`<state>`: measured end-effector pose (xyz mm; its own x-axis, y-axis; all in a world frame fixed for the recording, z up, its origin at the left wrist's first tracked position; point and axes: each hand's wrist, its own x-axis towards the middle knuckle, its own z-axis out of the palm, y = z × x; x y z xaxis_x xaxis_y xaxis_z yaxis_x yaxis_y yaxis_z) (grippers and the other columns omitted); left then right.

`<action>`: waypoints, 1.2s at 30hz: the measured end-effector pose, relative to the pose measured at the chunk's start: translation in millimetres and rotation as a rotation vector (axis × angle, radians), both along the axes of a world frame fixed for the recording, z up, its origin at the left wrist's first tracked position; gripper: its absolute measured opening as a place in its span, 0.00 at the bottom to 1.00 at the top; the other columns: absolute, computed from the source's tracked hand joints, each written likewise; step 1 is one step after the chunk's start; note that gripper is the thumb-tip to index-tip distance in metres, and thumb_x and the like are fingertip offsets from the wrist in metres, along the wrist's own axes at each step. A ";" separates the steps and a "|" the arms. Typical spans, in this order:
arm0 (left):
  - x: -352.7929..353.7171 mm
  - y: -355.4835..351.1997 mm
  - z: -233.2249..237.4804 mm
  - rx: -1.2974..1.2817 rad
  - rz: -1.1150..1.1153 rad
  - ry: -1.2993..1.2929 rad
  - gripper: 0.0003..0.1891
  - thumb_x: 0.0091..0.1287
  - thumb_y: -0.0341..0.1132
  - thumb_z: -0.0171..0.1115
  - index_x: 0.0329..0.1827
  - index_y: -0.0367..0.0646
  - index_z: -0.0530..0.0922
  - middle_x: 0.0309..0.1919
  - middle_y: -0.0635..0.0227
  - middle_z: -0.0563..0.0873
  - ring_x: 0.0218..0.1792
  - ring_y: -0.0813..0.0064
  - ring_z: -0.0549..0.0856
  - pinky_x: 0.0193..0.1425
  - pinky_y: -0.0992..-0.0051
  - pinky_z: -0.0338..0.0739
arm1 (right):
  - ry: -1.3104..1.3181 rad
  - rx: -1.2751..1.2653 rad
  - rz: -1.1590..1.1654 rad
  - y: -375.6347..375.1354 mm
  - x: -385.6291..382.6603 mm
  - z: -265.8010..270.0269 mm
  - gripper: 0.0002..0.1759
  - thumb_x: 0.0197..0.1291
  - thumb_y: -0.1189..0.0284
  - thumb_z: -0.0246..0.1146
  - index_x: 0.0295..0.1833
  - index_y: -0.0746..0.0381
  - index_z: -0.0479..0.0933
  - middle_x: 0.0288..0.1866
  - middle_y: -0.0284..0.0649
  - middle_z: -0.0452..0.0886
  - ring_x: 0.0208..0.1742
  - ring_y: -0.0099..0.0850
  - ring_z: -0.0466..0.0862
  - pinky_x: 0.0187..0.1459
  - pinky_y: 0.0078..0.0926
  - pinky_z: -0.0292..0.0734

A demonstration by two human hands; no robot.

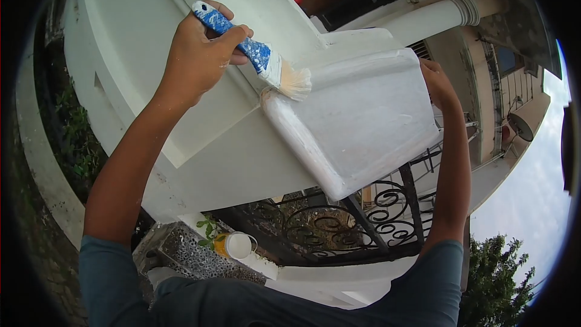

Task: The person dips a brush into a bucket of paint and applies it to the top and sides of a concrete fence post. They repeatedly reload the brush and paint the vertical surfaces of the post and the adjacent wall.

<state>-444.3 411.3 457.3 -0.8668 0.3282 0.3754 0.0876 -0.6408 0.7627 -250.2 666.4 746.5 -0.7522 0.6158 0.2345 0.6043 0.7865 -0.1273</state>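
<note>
My left hand (pixel 203 54) is closed round the blue handle of a paintbrush (pixel 257 54). White paint is spattered over the handle. The splayed pale bristles touch the upper left edge of a white pillar cap (pixel 363 115), whose top looks streaked with paint. At the cap's right edge, my right hand (pixel 440 85) grips the rim with bent fingers, some of them hidden by the cap. A white wall (pixel 236 157) with recessed panels adjoins the cap on the left.
Below stands a bucket (pixel 237 246) of white paint, beside a small plant (pixel 209 231) and a pebbled ledge (pixel 181 251). A black scrolled iron gate (pixel 327 221) lies under the cap. A round column (pixel 430 21) and a satellite dish (pixel 519 126) are farther off.
</note>
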 end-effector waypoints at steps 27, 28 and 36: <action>72.6 23.1 270.7 -0.225 0.585 0.458 0.14 0.52 0.28 0.60 0.43 0.35 0.77 0.43 0.43 0.85 0.51 0.47 0.85 0.56 0.59 0.80 | -0.043 0.016 0.046 21.6 -0.7 3.1 0.44 0.57 0.33 0.61 0.57 0.65 0.83 0.56 0.55 0.83 0.59 0.53 0.81 0.57 0.52 0.78; 71.5 18.9 274.2 -0.242 0.607 0.445 0.14 0.53 0.28 0.60 0.43 0.35 0.77 0.43 0.43 0.85 0.50 0.47 0.85 0.55 0.60 0.80 | -0.039 0.021 0.042 22.5 -1.4 3.3 0.44 0.57 0.33 0.61 0.57 0.65 0.83 0.55 0.55 0.83 0.58 0.53 0.81 0.58 0.52 0.78; 59.8 39.9 245.8 0.100 0.190 0.172 0.15 0.54 0.25 0.62 0.46 0.30 0.75 0.38 0.46 0.84 0.36 0.57 0.89 0.38 0.66 0.87 | -0.066 0.008 0.027 15.9 -1.2 6.0 0.44 0.59 0.35 0.61 0.59 0.67 0.81 0.58 0.56 0.82 0.61 0.52 0.80 0.60 0.52 0.76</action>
<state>-384.5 451.2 703.1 -0.8303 0.1197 0.5443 0.3360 -0.6716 0.6603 -251.4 682.3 752.5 -0.7827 0.5930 0.1890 0.5893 0.8038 -0.0816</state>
